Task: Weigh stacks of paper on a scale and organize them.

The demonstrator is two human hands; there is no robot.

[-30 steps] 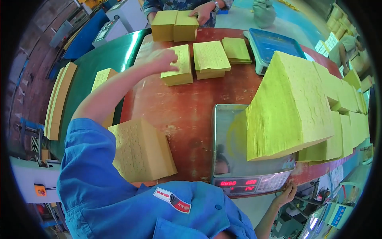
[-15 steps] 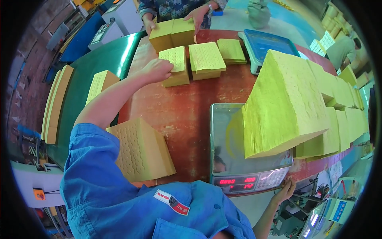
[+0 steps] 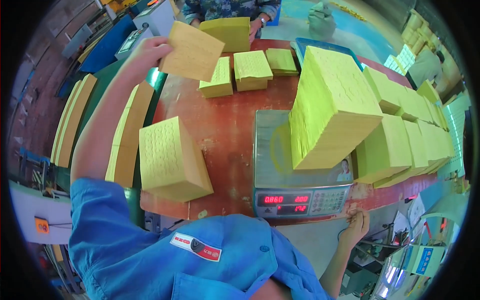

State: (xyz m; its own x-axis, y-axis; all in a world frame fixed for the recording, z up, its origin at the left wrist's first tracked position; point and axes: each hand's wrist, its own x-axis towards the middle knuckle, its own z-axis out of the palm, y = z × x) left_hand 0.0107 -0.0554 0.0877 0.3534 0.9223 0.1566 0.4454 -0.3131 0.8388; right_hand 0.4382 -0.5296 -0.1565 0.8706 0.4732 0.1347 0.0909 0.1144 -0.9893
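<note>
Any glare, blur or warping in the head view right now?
Head view: fisheye bends the table edge and blacks out the corners; bright glare on the green surface; the scale display reads sharp; the raised sheets in the left hand look slightly soft.

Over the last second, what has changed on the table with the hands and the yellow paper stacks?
The left hand, which lay on a small stack at the far side, has lifted a thin sheaf of yellow paper off it and holds it up. The right hand stays at the table edge by the scale. The tall stack on the scale is unmoved.
</note>
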